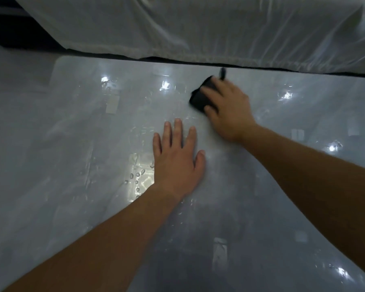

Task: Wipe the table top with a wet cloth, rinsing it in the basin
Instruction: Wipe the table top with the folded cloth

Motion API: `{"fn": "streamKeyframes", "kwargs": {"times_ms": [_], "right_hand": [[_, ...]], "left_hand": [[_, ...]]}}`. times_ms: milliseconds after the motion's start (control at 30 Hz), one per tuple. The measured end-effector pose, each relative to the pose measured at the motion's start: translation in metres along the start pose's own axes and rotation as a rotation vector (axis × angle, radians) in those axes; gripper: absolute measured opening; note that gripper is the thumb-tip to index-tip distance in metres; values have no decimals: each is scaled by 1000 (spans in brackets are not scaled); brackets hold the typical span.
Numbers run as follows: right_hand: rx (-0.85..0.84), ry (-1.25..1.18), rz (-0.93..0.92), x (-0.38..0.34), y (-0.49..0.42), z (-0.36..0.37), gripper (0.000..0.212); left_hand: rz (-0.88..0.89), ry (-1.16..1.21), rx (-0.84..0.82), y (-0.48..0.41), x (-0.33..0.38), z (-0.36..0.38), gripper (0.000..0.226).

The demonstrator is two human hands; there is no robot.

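The glossy grey bench (72, 207) fills nearly the whole view, with ceiling lights mirrored in it and wet streaks across its middle. Along its far edge hangs a white sheet (177, 28), creased and slightly see-through.

The left hand (177, 163) lies flat on the bench near the middle, fingers straight and spread, its grip released and holding nothing. It looks to be there as a brace. The right hand (230, 108) reaches further out, to the far right of the left one. It presses down on a dark cloth (200, 98), which sits bunched on the bench close to the far edge. The fingers lie over the top of the cloth and the thumb tucks against its near side, so the grip seems to be grasping the cloth, though the hand is blurred.

Water drops (136, 178) bead on the bench just left of the left wrist. A small dark thing (222, 73) shows just beyond the cloth; it is too blurred to name.

The step in hand is the wiping itself, at the far strip of the bench. The beads and streaks suggest the near and left parts need a pass next. That calls for drawing the cloth back under steady pressure and lifting the left hand out of the way. No basin is in view, so rinsing would mean turning away from here.
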State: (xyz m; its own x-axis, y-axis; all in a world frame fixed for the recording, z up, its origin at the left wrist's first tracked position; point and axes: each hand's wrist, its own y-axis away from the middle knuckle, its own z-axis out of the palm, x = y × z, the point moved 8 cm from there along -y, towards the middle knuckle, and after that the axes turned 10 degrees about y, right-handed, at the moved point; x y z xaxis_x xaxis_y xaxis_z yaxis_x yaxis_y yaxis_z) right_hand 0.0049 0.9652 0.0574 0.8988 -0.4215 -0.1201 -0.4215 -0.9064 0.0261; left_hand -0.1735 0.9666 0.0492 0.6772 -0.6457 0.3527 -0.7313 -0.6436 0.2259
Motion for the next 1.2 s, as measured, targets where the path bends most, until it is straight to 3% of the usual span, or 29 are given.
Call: {"fn": "streamKeyframes", "kwargs": {"times_ms": [67,133,233,300,333,433,500,600,700,767,800,967,1067,1100,1200], "right_hand": [[-49,-8,-142,-17,18,6,58],[-30,-16,-131,-1,16,4,58],[112,-13,184,60,3,-8,58],[106,-54,440,92,6,-10,56],[94,-53,473,90,12,-8,55],[108,-34,211,36,54,-4,57],[24,-24,-8,0,106,7,56],[-43,-16,-117,6,137,6,55],[63,8,179,48,104,-6,58],[56,-33,423,57,91,-2,56],[49,-46,454,47,94,0,55],[14,-49,-8,-33,176,9,51],[1,-25,-101,-8,188,6,50],[46,-12,-21,14,179,3,50],[108,-54,466,87,162,-11,57]], "left_hand": [[5,-10,-15,1,-1,1,68],[15,-22,-24,1,-1,1,71],[45,-22,-36,2,-1,-1,72],[55,-20,-48,2,-4,1,72],[62,-14,-54,1,-5,2,72],[79,7,-65,0,-7,3,74],[94,53,-62,5,-8,1,75],[139,58,-32,26,-7,-4,75],[138,64,-31,49,-7,-2,76],[128,71,-36,56,-9,2,75],[123,73,-48,58,-10,5,75],[118,37,-57,59,-12,11,75],[118,53,-59,60,-14,13,76],[119,58,-60,59,-16,13,77],[118,44,-55,60,-18,12,77]]}}
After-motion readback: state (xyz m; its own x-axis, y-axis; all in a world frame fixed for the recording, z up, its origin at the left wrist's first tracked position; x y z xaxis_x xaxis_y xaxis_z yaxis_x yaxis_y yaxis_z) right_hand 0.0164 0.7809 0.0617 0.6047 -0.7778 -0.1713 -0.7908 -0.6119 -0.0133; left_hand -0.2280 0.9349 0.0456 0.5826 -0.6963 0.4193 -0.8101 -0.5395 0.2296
